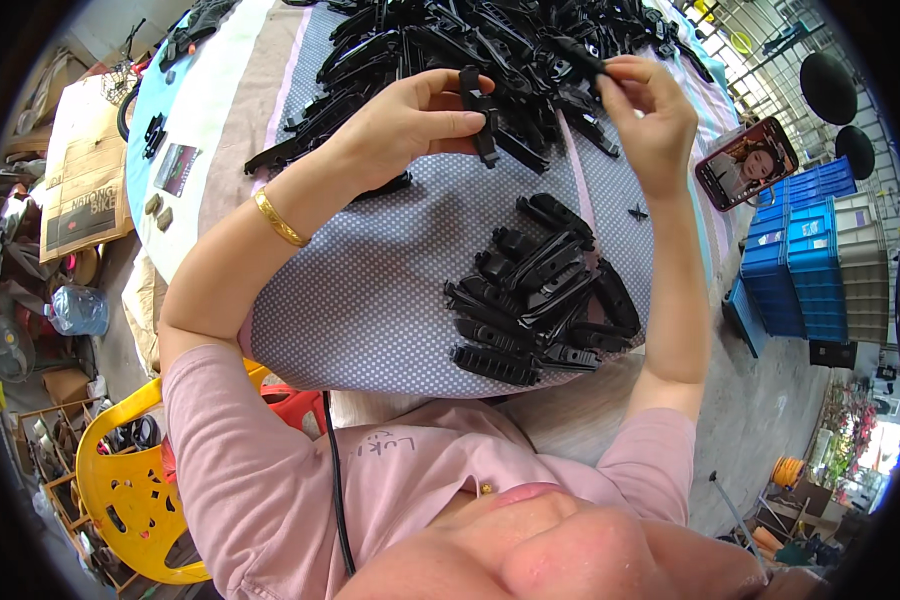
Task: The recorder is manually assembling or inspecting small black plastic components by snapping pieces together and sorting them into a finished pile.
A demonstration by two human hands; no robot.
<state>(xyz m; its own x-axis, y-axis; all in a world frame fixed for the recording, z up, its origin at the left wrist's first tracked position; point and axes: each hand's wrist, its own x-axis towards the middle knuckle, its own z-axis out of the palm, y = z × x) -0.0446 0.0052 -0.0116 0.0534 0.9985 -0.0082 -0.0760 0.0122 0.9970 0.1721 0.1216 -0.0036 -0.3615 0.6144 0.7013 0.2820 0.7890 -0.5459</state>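
My left hand [410, 120] is closed on a slim black plastic part [478, 118], held upright between thumb and fingers above the table. To the right, my right hand [655, 120] pinches the end of another long black plastic part [578, 56] with thumb and forefinger. Behind both hands spreads a big heap of similar black plastic parts [370, 60], which overlaps the view of the right hand's part. Closer to me, a smaller pile of black plastic parts [530, 290] lies near the table's front edge.
A patterned cloth covers the table [350, 290]. A phone [748, 165] stands at its right edge, beyond which are stacked blue and grey crates [815, 255]. A yellow plastic chair [135, 480] stands at lower left, and a cardboard sheet [85, 170] at far left. A black cable [336, 480] hangs before me.
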